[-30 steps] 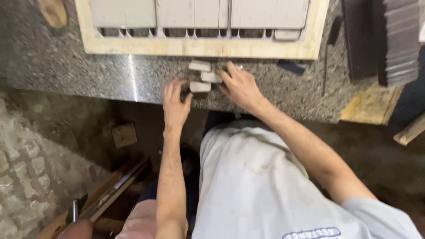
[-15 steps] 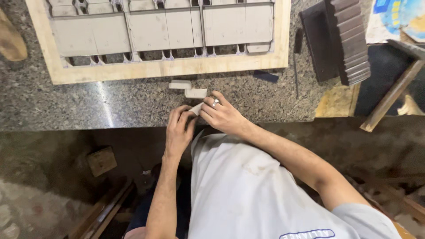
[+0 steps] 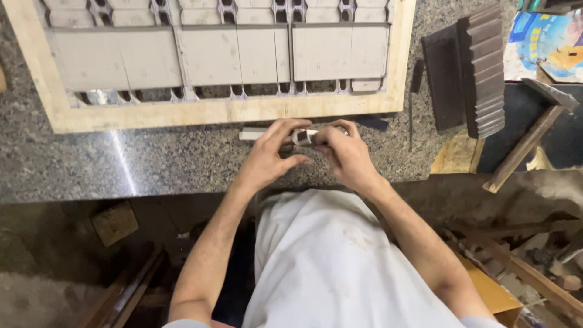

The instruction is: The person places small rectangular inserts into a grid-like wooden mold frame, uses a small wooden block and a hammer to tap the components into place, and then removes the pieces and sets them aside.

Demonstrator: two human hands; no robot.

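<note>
Left hand (image 3: 270, 159): rested on the granite counter (image 3: 152, 164), fingers curled narrow around one end of a small pale block (image 3: 302, 136), thumb below it.

Right hand (image 3: 346, 155): just beside the left, fingers bent close over the other end of the same block; most of the block lay hidden under both hands, so its full shape could not be told.

Block: held at the counter's near part, just in front of the wooden frame (image 3: 218, 112). A second pale piece (image 3: 254, 133) lay flat on the counter, touching or nearly touching the left fingertips; which, could not be told.

Frame: light wood, lying flat on the counter, filled with grey tiles (image 3: 212, 54) in rows, small gaps between them along the bottom row.

Dark stack (image 3: 483, 70): ridged dark slabs, standing right of the frame, well apart from the hands.

Wooden stick (image 3: 522, 149): leaned at the counter's right edge.

Printed sheet (image 3: 546, 39): coloured, at the upper right corner.

Shirt (image 3: 340, 267): pale, filling the lower middle, below the counter edge.
</note>
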